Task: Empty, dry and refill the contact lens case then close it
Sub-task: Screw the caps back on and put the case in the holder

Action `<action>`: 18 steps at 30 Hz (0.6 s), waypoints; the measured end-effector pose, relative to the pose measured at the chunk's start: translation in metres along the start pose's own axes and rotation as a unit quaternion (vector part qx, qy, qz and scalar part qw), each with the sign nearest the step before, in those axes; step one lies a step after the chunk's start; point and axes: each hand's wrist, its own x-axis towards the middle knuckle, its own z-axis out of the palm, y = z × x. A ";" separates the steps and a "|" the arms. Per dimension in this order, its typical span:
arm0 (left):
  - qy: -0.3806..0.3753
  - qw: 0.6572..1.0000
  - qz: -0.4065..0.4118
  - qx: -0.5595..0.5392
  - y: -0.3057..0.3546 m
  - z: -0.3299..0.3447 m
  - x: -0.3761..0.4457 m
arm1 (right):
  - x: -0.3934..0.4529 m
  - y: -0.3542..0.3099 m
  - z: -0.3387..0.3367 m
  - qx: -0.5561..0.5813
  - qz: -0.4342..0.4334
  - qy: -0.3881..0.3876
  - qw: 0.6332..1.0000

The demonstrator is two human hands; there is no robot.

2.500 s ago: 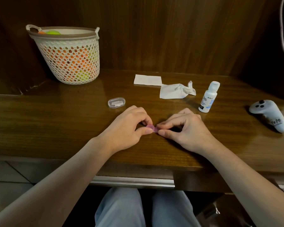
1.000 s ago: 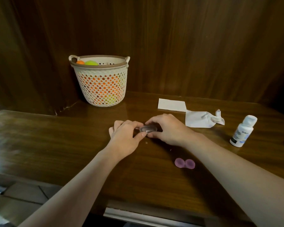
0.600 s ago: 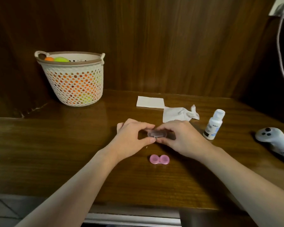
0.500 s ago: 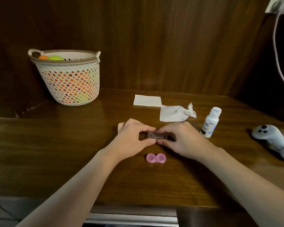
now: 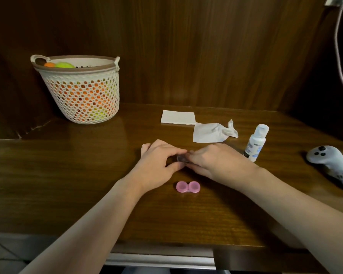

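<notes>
The pink contact lens case [image 5: 188, 187], put down since a moment ago, lies shut on the counter [image 5: 67, 184] at lower centre, while left hand [image 5: 160, 165] and right hand [image 5: 212, 161] fingers pinch a small clear box [image 5: 181, 158], so closing looks done.

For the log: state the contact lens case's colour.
Translucent pink contact lens case, seen in the head view.

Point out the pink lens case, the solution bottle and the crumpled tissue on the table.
pink lens case [image 5: 188, 187]: head view, the join between its two round caps.
solution bottle [image 5: 254, 146]: head view, the labelled body.
crumpled tissue [image 5: 209, 132]: head view, its flat left part.
</notes>
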 end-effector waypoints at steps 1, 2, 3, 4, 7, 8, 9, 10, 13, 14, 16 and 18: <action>-0.001 1.000 -0.002 -0.005 0.001 -0.001 0.000 | 0.000 -0.001 0.000 -0.005 -0.005 0.004 1.000; -0.001 1.000 -0.005 -0.013 0.001 -0.001 -0.001 | 0.001 -0.002 0.000 -0.006 -0.007 0.008 1.000; -0.002 1.000 -0.008 -0.021 0.001 -0.001 -0.001 | 0.001 -0.002 0.001 -0.006 -0.009 0.014 1.000; -0.003 1.000 -0.011 -0.027 0.002 -0.002 -0.001 | 0.001 -0.002 0.003 -0.010 -0.014 0.022 1.000; -0.008 0.999 -0.024 -0.038 0.002 -0.002 0.000 | -0.001 -0.001 0.012 -0.047 -0.042 0.042 0.997; -0.008 0.999 -0.026 -0.038 0.003 -0.001 0.000 | -0.003 0.000 0.014 -0.057 -0.051 0.044 0.996; -0.007 0.999 -0.028 -0.034 0.003 -0.001 0.000 | -0.004 0.001 0.016 -0.063 -0.058 0.046 0.995; -0.007 0.999 -0.030 -0.029 0.003 -0.001 0.000 | -0.004 0.002 0.017 -0.064 -0.062 0.050 0.995; -0.005 0.999 -0.037 -0.026 0.004 -0.001 -0.002 | -0.003 0.004 0.017 -0.033 -0.057 0.063 0.996; -0.007 0.999 -0.039 -0.028 0.004 -0.001 -0.002 | -0.003 0.005 0.016 -0.014 -0.051 0.067 0.996; -0.009 0.998 -0.046 -0.031 0.005 -0.002 -0.002 | -0.005 0.005 0.016 0.020 -0.044 0.078 0.996; -0.009 0.997 -0.057 -0.043 0.006 -0.002 -0.002 | -0.005 0.004 0.016 0.066 -0.035 0.094 0.993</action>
